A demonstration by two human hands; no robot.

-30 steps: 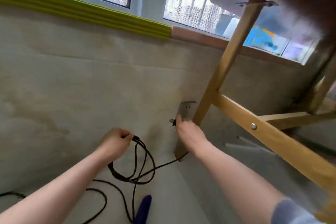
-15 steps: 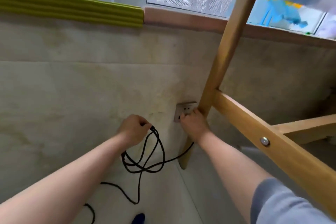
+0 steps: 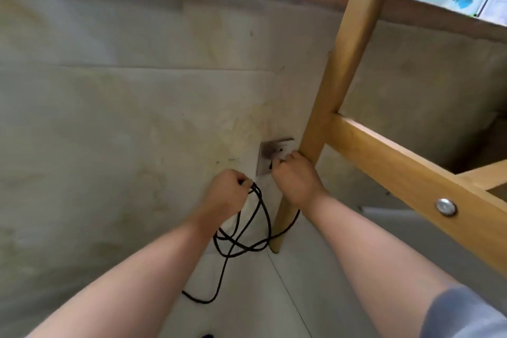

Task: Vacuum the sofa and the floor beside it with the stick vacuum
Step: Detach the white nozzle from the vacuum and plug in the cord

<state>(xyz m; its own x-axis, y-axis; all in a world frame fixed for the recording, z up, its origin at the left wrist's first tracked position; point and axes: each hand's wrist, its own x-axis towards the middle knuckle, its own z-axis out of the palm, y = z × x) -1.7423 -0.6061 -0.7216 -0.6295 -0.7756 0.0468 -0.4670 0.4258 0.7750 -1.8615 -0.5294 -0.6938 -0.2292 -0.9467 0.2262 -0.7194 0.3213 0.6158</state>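
**Plug meets wall socket as cord hangs in loops**

A person's right hand, fingers curled, presses a dark plug against the grey wall socket; the plug is mostly hidden behind the knuckles. Just left of and below the socket, the left hand is closed around several loops of black power cord, which droop below the socket and trail down across the pale floor. A wooden table leg stands immediately right of the socket, touching the right hand's knuckles, with a bolted crossbar running further right. The vacuum itself cannot be made out.
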